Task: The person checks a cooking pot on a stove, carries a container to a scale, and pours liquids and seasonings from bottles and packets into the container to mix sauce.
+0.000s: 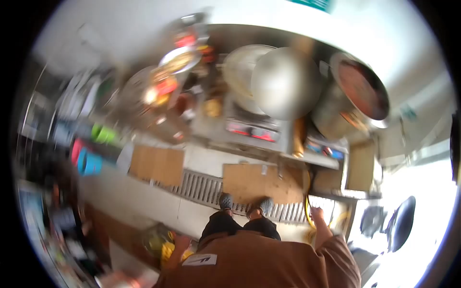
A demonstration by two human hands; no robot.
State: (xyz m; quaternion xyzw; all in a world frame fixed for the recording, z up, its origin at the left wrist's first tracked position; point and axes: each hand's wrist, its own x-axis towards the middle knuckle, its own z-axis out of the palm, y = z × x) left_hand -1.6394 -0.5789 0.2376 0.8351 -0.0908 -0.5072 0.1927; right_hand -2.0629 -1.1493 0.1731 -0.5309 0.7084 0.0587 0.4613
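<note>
My left hand [181, 241] hangs low beside my hip, close to some yellow items [168, 250] and a clear, bag-like thing [154, 238]. Blur hides whether its fingers touch them. On the other side, my right hand [317, 214] is down near a yellow hose [307, 204]; its fingers are small and smeared, so I cannot make out a grip. Ahead of me, a large round metal lid or pan [283, 84] overlaps a wide pale pan [235, 65] above a stove with red-marked controls [252, 130].
A tall pot [331, 108] with reddish contents stands at the right. Plates and colourful food [163, 89] crowd the left counter. Cardboard sheets [261, 182] lie over a floor grate [199, 185] by my feet. A blue container [90, 162] is at the left.
</note>
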